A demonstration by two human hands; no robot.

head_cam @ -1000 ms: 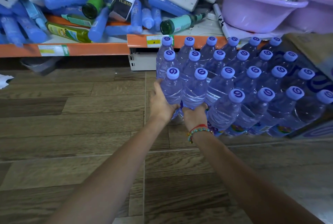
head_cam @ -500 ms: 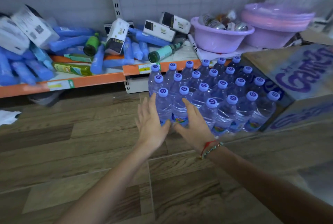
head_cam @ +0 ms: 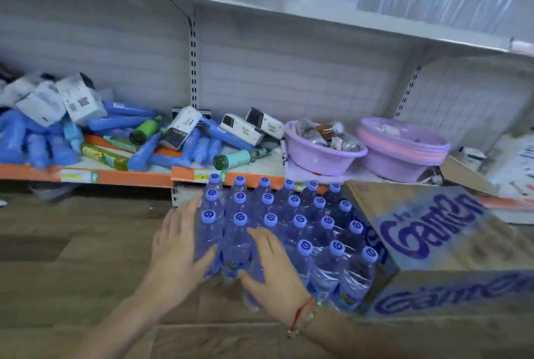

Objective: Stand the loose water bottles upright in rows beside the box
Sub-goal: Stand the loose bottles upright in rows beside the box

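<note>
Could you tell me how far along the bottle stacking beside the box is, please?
Mostly done: the water bottles stand upright in neat rows against the cardboard box. In hand: the left hand and right hand are open at the front bottles. No loose bottles show on the floor.

Floor (head_cam: 72, 246): wood-look planks, brown-grey, seams visible. Back wall (head_cam: 289, 78): pale grey panel with a fine grid, slotted metal uprights (head_cam: 193, 64) set into it. Lower shelf (head_cam: 121, 177): orange front edge carrying price labels, cluttered. Upper shelf (head_cam: 332, 13): grey, blurred pale packs on top. Light: even, cool, slightly bluish; the picture is motion-blurred.
</note>
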